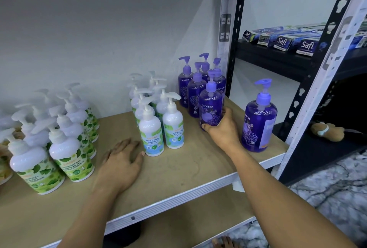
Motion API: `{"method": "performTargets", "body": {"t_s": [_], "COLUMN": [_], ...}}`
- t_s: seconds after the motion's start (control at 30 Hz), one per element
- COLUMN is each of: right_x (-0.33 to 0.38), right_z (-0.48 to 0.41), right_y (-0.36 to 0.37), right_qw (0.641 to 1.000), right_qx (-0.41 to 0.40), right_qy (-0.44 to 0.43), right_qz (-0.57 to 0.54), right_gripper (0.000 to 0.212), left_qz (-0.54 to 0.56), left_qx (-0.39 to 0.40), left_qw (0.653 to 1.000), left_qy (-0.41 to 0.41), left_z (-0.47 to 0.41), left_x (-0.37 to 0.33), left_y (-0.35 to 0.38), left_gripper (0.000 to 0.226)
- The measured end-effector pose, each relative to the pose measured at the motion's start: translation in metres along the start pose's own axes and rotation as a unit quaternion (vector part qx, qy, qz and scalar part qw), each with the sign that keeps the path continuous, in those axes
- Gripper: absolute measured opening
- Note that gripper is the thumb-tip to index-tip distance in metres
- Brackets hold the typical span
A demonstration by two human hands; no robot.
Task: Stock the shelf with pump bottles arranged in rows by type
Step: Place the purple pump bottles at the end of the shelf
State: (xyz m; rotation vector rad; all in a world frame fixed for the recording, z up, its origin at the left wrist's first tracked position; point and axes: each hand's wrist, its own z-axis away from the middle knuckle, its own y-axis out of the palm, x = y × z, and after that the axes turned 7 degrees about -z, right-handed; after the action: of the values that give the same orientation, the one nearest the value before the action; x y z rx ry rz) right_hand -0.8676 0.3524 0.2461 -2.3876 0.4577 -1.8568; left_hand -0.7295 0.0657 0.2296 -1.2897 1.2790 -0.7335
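On the brown shelf board (188, 168) stand three groups of pump bottles. Green-leaf white bottles (71, 154) fill the left, and blue-mint white bottles (152, 134) stand in two rows at the middle. Purple bottles (196, 93) line up at the back right. My right hand (222, 130) grips the front purple bottle (211, 106) of that row near its base. One more purple bottle (258, 126) stands alone by the shelf's right front corner. My left hand (123, 160) rests flat on the board, fingers straight, just left of the mint bottles.
A white upright post (309, 108) and a black perforated post (236, 35) frame the right end. Beyond them, a black shelf holds boxed toothpaste (286, 43), and a small brown plush toy (327, 130) lies on the shelf below. A marble-patterned floor (337, 188) lies beneath.
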Motion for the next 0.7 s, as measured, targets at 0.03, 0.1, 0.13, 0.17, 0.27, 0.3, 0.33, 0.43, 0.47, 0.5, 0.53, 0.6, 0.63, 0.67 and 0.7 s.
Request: {"method": "performTargets", "body": {"t_s": [0.03,0.1,0.13,0.17,0.27,0.3,0.33,0.43,0.47,0.5,0.53,0.6,0.63,0.67,0.7], "right_x": [0.000,-0.001,-0.001,-0.001,0.000,0.000,0.000,-0.003,-0.004,-0.005,-0.006,-0.006,-0.006,-0.006,-0.006], "right_z": [0.000,-0.001,-0.001,-0.001,-0.001,-0.001,-0.003,-0.006,-0.007,-0.007,-0.008,-0.007,-0.006,-0.005,-0.005], "right_y": [-0.001,-0.002,-0.001,0.000,0.006,0.007,0.008,0.010,0.011,0.010,0.010,0.009,0.008,0.007,0.006], "right_qw": [1.000,1.000,1.000,1.000,1.000,1.000,0.999,0.999,0.999,0.999,0.999,1.000,1.000,1.000,1.000], "right_qx": [0.006,0.018,0.022,0.023,0.003,-0.005,-0.015,-0.037,-0.038,-0.037,-0.034,-0.023,-0.014,-0.004,0.005], "right_qy": [0.001,0.004,0.004,0.002,-0.002,0.000,0.001,0.000,-0.003,-0.006,-0.009,-0.015,-0.013,-0.011,-0.007], "right_qz": [-0.002,-0.003,-0.007,-0.011,0.002,0.017,0.029,0.039,0.037,0.032,0.025,0.014,0.011,0.008,0.008], "right_gripper": [0.080,0.084,0.088,0.095,0.108,0.106,0.102,0.092,0.090,0.088,0.085,0.079,0.076,0.075,0.073], "left_qz": [0.000,-0.003,-0.004,-0.002,-0.002,-0.002,-0.004,-0.012,-0.015,-0.017,-0.018,-0.017,-0.016,-0.017,-0.017], "left_qx": [0.000,0.000,0.000,0.001,0.011,0.012,0.010,0.007,0.007,0.008,0.009,0.012,0.013,0.012,0.012], "left_qw": [1.000,1.000,1.000,1.000,1.000,1.000,1.000,1.000,1.000,1.000,1.000,1.000,1.000,1.000,1.000], "left_qy": [0.000,0.000,0.000,0.001,0.003,0.002,-0.002,-0.008,-0.008,-0.009,-0.010,-0.012,-0.013,-0.013,-0.012], "left_z": [0.000,0.000,0.000,0.000,0.000,0.000,0.001,0.001,0.001,0.001,0.001,0.001,0.000,0.000,0.000], "left_x": [0.000,-0.001,-0.001,-0.001,0.001,0.001,0.001,-0.001,-0.001,-0.001,-0.001,-0.002,-0.002,-0.002,-0.002], "left_y": [0.000,-0.001,0.000,0.000,0.000,0.000,0.000,0.000,0.000,0.000,0.000,0.000,0.000,0.000,0.000], "left_gripper": [0.051,0.051,0.051,0.051,0.060,0.065,0.067,0.057,0.056,0.056,0.056,0.056,0.056,0.056,0.056]}}
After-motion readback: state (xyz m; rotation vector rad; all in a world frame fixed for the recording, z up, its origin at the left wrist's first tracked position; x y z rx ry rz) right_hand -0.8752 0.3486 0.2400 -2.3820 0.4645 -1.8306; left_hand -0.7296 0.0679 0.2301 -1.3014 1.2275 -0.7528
